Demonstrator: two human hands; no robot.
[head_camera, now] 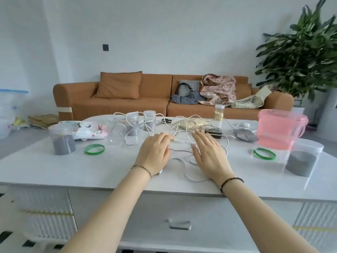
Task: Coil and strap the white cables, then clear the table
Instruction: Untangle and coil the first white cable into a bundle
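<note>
Loose white cables (pixel 179 162) sprawl in a tangle across the middle of the white table (pixel 54 170), looping back around the jars. My left hand (pixel 155 152) lies palm down on the cables with its fingers stretched forward, fingertips touching a strand. My right hand (pixel 209 154) lies flat beside it, fingers straight, over another strand. A green strap ring (pixel 94 149) sits to the left and a second green ring (pixel 264 153) to the right.
Clear jars with grey fill stand at left (pixel 63 141), right (pixel 303 158) and back centre (pixel 132 125). A pink tub (pixel 279 130), a grain bag (pixel 192 124), a grey pouch (pixel 245 135), a soft toy (pixel 87 130) and an empty clear cup (pixel 116 134) crowd the far half.
</note>
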